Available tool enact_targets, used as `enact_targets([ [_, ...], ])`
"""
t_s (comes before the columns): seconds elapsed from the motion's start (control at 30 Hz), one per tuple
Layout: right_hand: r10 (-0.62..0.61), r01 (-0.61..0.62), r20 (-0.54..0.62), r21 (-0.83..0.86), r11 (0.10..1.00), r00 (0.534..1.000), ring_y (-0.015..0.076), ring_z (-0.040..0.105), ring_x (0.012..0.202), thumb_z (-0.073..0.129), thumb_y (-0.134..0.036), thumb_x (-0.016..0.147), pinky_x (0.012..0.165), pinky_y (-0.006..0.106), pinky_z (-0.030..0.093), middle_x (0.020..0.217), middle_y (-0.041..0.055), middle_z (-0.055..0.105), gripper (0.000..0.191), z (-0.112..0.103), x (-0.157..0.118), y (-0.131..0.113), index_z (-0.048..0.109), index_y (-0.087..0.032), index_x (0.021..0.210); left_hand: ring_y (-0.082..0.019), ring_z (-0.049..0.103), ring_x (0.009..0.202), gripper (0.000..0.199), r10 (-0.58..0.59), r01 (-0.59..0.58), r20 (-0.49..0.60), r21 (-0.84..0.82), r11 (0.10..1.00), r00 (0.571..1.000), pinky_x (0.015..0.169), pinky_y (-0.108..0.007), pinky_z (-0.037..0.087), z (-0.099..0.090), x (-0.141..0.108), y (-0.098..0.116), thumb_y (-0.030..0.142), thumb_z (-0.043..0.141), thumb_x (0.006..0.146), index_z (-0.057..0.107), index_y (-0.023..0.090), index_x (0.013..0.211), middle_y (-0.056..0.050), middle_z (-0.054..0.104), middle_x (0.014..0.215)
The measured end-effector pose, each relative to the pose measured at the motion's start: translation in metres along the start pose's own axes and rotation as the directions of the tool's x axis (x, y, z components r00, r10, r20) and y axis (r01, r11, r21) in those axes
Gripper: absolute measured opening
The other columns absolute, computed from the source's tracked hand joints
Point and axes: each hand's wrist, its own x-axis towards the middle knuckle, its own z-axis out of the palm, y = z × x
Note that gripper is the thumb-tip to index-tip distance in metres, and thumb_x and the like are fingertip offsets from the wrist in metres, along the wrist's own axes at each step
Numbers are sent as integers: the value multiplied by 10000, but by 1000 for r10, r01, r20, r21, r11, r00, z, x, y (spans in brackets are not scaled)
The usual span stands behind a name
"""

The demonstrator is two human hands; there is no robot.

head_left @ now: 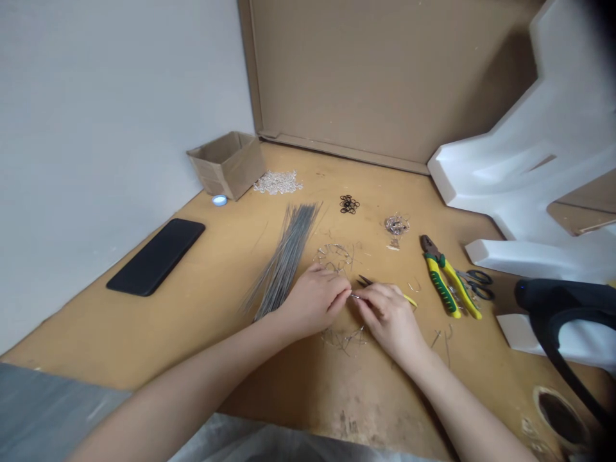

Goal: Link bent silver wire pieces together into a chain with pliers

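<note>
My left hand and my right hand meet above the table, fingertips pinched close together. A small shiny piece of metal wire shows between them; its shape is mostly hidden by the fingers. Partly under my right hand lies a slim tool with a dark pointed tip and a yellow handle. A bundle of straight grey wires lies beside my left hand. Bent wire pieces are scattered beyond the hands, and a loose pile of cut wires lies on the near side, below them.
Yellow-green pliers and black-handled scissors lie at right. Black rings, a wire heap and clear small pieces sit farther back. A cardboard box, blue cap and phone are left; white foam stands right.
</note>
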Motion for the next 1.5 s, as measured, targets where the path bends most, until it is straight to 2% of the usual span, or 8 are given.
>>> enact_targets([
  [0.4, 57, -57, 1, 81, 995, 998, 173, 591, 700, 521, -189, 822, 687, 313, 421, 748, 42, 670, 139, -2, 0, -4, 658, -194, 801, -160, 545, 665, 182, 20, -22, 40, 43, 999, 999, 734, -316, 350, -1, 0, 1, 225, 399, 851, 567, 171, 810, -16, 603, 672],
  [0.67, 81, -78, -26, 117, 990, 996, 175, 599, 711, 533, -197, 816, 687, 310, 432, 744, 40, 672, 133, 0, -2, -4, 666, -194, 808, -175, 556, 693, 215, 31, -35, 79, 39, 999, 996, 760, -330, 360, -1, 1, 4, 192, 352, 861, 550, 146, 792, -43, 620, 702],
  [0.9, 129, -122, -28, 173, 977, 991, 166, 594, 677, 541, -180, 796, 666, 297, 432, 719, 33, 667, 126, -1, -1, -7, 665, -193, 782, -176, 546, 662, 235, 45, -49, 62, 58, 997, 997, 744, -336, 363, -1, 0, 6, 196, 330, 851, 547, 150, 774, -46, 609, 674],
  [1.2, 230, -233, 45, 291, 928, 972, 142, 551, 596, 541, -193, 791, 589, 258, 414, 637, 16, 609, 134, -1, 0, -7, 661, -181, 733, -171, 530, 629, 238, 89, -93, 48, 99, 991, 995, 754, -335, 359, -3, 1, 9, 176, 345, 831, 566, 147, 746, -44, 581, 630],
  [1.3, 259, -258, 39, 322, 911, 965, 139, 553, 599, 536, -208, 799, 581, 250, 417, 647, 18, 608, 141, 0, 0, -7, 653, -180, 725, -173, 530, 639, 245, 103, -107, 46, 99, 989, 994, 758, -341, 359, -2, 0, 8, 174, 343, 834, 575, 146, 759, -49, 580, 638],
  [1.4, 257, -247, 18, 340, 907, 966, 147, 574, 652, 528, -239, 810, 619, 257, 440, 698, 31, 622, 148, 2, 0, -2, 658, -181, 767, -170, 533, 668, 243, 67, -67, 6, 49, 996, 998, 753, -339, 360, 1, 0, 5, 187, 342, 848, 577, 153, 800, -45, 590, 675],
  [1.5, 277, -276, 50, 357, 892, 960, 152, 591, 690, 566, -278, 786, 661, 269, 468, 779, 37, 637, 199, 4, 1, 6, 640, -185, 945, -156, 528, 687, 152, -61, 61, 7, -125, 990, 998, 698, -297, 374, 2, 1, 0, 237, 430, 830, 569, 174, 843, -16, 598, 712],
])
